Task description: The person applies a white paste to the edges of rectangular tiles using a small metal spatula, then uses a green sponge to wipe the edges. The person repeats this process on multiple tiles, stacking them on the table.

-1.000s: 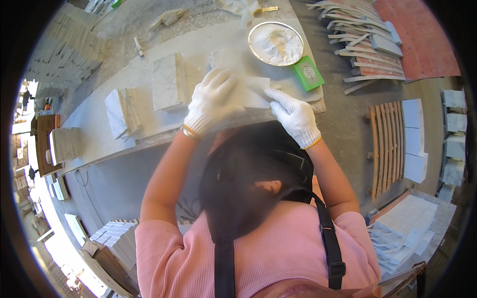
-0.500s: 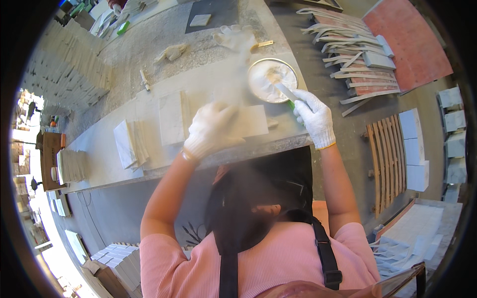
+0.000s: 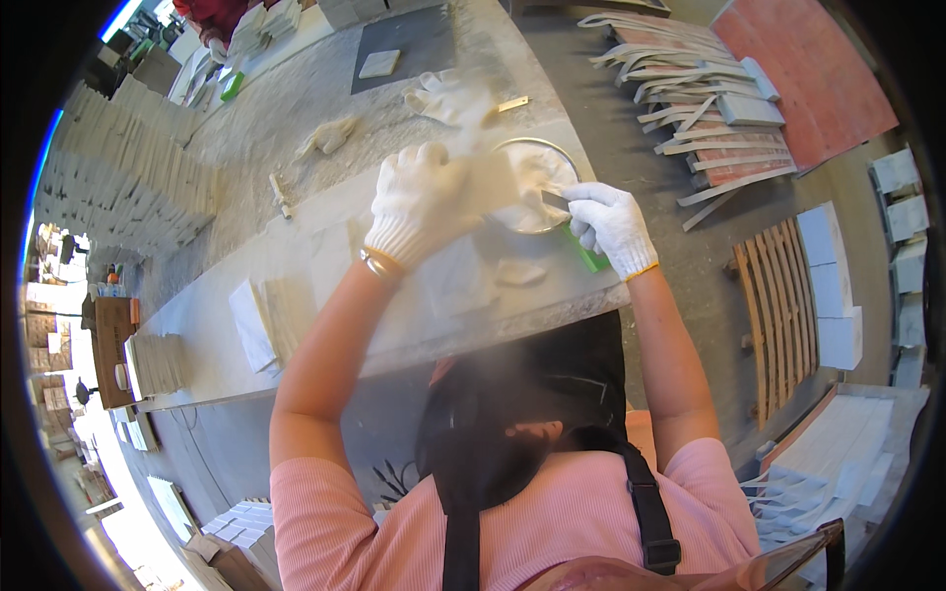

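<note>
My left hand [image 3: 419, 202], in a white knitted glove, is closed on a pale tile [image 3: 490, 185]. The tile is lifted off the bench and hazy in this view. Beside it stands a round tin [image 3: 569, 158] of white paste, its near-left rim partly covered by the tile. My right hand [image 3: 609, 225], gloved too, grips a putty knife [image 3: 555, 200] with its blade at the tin's near edge, close to the tile. A green part [image 3: 591, 258], apparently its handle, shows below that hand. A small pale tile piece [image 3: 520, 272] lies on the bench nearer me.
Marble-look tiles [image 3: 253, 325] stand at the left of the dusty bench [image 3: 345, 345]. Spare gloves [image 3: 448, 98], a crumpled cloth or glove [image 3: 328, 136] and a dark sheet [image 3: 419, 49] lie farther back. Tall tile stacks [image 3: 128, 172] rise at far left. Wooden pallet [image 3: 778, 315] at right.
My left hand has moved up and away from me, raising the tile from the bench toward the tin. My right hand has shifted slightly left and the knife blade sits lower. The view has shifted slightly.
</note>
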Demonstrator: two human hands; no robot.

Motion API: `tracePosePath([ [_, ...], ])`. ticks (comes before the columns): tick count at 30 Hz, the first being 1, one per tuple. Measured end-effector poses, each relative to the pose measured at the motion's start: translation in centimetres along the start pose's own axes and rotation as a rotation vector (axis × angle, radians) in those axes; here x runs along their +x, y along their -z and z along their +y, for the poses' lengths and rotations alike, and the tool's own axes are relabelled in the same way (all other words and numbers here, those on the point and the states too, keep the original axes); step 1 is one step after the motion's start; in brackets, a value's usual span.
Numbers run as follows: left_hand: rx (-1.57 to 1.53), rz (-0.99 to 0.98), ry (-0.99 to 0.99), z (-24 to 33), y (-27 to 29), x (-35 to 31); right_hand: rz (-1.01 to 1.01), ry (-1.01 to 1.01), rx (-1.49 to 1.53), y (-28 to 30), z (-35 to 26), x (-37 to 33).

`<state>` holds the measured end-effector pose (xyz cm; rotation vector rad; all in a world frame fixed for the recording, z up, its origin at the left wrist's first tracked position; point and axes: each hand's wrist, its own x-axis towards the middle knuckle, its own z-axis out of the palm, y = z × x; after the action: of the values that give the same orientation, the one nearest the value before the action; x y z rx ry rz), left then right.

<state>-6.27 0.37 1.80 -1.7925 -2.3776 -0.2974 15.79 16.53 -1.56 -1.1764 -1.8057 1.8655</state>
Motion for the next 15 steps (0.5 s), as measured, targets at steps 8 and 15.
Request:
tracePosePath([
  [8, 0.11, -0.045, -0.055, 1.0, 0.1, 2.6, 0.157, 0.499, -0.39, -1.0, 0.4, 0.0],
  [15, 0.165, 0.029, -0.147, 1.4, 0.6, 3.1, 0.293, 0.589, -0.751, -0.6, 0.4, -1.3],
])
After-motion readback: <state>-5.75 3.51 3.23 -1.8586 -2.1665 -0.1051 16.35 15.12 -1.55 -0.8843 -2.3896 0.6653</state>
